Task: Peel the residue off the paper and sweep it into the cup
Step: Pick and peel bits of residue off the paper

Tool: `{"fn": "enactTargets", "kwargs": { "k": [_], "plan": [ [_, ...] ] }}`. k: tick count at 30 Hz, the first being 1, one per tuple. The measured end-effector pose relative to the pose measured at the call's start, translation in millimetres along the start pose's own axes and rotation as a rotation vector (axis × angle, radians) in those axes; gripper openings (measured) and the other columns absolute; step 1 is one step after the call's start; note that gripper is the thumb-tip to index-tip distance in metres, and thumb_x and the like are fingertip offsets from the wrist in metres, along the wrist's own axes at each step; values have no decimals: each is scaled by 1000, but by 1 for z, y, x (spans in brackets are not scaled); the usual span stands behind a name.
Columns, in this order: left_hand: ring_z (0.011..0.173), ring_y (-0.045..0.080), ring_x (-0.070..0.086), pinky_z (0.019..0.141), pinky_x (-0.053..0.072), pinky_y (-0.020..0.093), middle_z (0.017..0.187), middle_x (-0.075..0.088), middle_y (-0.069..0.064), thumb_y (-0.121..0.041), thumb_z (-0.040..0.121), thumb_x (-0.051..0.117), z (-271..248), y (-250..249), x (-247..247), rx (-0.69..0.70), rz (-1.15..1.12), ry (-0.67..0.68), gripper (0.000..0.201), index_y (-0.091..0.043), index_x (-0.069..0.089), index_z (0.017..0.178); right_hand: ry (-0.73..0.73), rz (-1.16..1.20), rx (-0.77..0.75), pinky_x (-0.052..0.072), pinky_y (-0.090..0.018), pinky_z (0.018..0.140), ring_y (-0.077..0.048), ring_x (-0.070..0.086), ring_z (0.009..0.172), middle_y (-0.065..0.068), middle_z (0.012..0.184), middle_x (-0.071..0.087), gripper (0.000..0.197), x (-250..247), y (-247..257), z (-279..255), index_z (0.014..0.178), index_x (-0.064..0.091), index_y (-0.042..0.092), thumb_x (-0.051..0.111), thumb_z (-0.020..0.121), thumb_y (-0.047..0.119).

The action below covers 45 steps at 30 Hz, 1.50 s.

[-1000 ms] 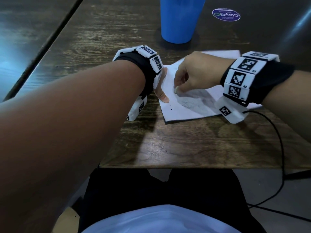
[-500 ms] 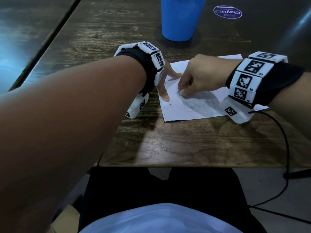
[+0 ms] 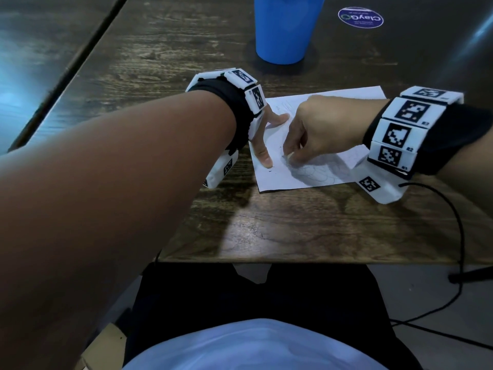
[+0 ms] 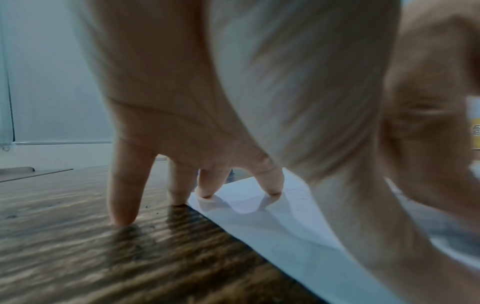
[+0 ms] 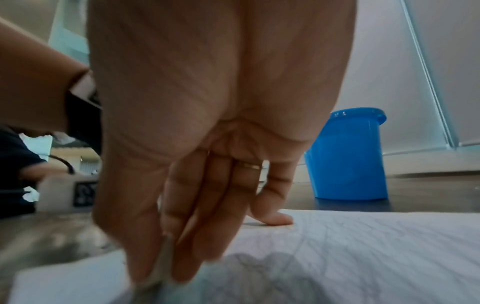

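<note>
A white paper (image 3: 280, 180) with pencil scribbles (image 3: 314, 174) lies flat on the wooden table, in front of a blue cup (image 3: 285, 28). My left hand (image 3: 269, 140) presses its left edge with spread, straight fingers. In the left wrist view, the fingertips (image 4: 272, 189) rest partly on the paper (image 4: 259, 222) and partly on the wood. My right hand (image 3: 289, 156) pinches a small whitish piece between thumb and fingers, its tip down on the scribbles. The right wrist view shows that pinch (image 5: 158, 267) blurred, the paper (image 5: 363, 246) and the cup (image 5: 345, 160) behind. Tiny dark specks (image 3: 270, 171) lie by the left thumb.
A round sticker (image 3: 360, 17) is stuck to the table right of the cup. A black cable (image 3: 458, 222) runs from the right wrist device over the table's near edge (image 3: 293, 259). A dark seam (image 3: 80, 62) splits the tabletop at the left.
The paper's raised left part has settled flat under my left hand, whose index finger now shows on it. My right hand's pinched tip has slid slightly nearer me across the scribbles.
</note>
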State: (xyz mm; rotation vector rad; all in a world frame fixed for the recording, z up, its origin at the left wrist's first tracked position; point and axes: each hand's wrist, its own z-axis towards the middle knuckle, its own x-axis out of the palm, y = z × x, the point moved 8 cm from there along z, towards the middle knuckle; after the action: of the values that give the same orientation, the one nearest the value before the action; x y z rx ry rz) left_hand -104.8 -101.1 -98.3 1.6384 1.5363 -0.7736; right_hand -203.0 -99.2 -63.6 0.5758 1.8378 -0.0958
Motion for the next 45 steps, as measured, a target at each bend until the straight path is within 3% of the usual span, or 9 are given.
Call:
{"fn": "enactTargets", "kwargs": {
  "k": [3, 9, 13, 17, 24, 33, 36, 40, 45],
  "plan": [
    [148, 32, 28, 114, 29, 44, 165, 25, 10, -75, 66, 74, 2, -1, 1, 5, 1, 20, 124, -40, 0, 159, 78, 35, -17, 42, -11, 63, 11, 62, 76, 29, 76, 71, 6, 6, 4, -7, 86, 80, 32, 78, 81, 35],
    [150, 32, 26, 116, 27, 45, 165, 23, 11, -72, 67, 75, -1, -1, 2, 14, -13, 11, 121, -41, 3, 159, -198, -73, 53, 38, -20, 61, 3, 57, 70, 26, 67, 60, 15, -12, -6, 2, 96, 81, 27, 75, 84, 35],
    [150, 34, 24, 116, 26, 46, 166, 18, 13, -72, 69, 74, -3, -1, 0, -6, 9, 15, 122, -42, -2, 159, -45, 12, -21, 42, -14, 64, 3, 63, 75, 24, 78, 71, 11, 3, 1, -7, 93, 81, 31, 75, 85, 37],
    [152, 33, 20, 117, 24, 44, 167, 14, 14, -70, 72, 74, -3, -2, 0, -17, 2, 28, 121, -40, -6, 159, 79, 32, -51, 48, -20, 71, 8, 63, 79, 27, 82, 72, 11, 11, 7, -14, 92, 80, 33, 75, 84, 39],
    [151, 34, 22, 117, 24, 45, 166, 17, 14, -69, 72, 74, -10, -4, -2, 7, 8, 0, 116, -42, 2, 159, -212, -115, 60, 33, -19, 57, 2, 53, 67, 26, 67, 57, 16, -13, -3, 4, 98, 80, 28, 74, 85, 36],
    [150, 34, 22, 116, 26, 45, 168, 12, 13, -65, 75, 75, -12, -6, -1, -17, 5, 19, 118, -38, -3, 160, 84, 39, -71, 42, -13, 64, 8, 63, 77, 26, 82, 73, 6, 11, 13, -9, 90, 80, 34, 76, 84, 36],
    [151, 33, 20, 117, 23, 44, 168, 9, 12, -63, 76, 75, -12, -4, -1, -10, -20, 4, 118, -34, -3, 160, -17, 20, 7, 41, -14, 62, 6, 63, 74, 25, 77, 72, 7, -1, 3, 0, 89, 79, 34, 78, 82, 37],
    [151, 34, 22, 117, 24, 47, 167, 13, 13, -71, 69, 75, -10, -1, 1, 6, -10, 2, 124, -38, -2, 160, -175, -36, 101, 51, -31, 67, -3, 60, 72, 21, 73, 67, 14, -16, -8, 11, 93, 81, 29, 77, 82, 37],
    [151, 33, 23, 118, 24, 45, 168, 10, 11, -69, 68, 77, -9, 0, 2, -3, -26, 5, 125, -37, -1, 161, -73, 19, 9, 38, -13, 59, 4, 62, 70, 27, 67, 67, 6, -3, -2, 7, 76, 77, 35, 77, 82, 34]
  ]
}}
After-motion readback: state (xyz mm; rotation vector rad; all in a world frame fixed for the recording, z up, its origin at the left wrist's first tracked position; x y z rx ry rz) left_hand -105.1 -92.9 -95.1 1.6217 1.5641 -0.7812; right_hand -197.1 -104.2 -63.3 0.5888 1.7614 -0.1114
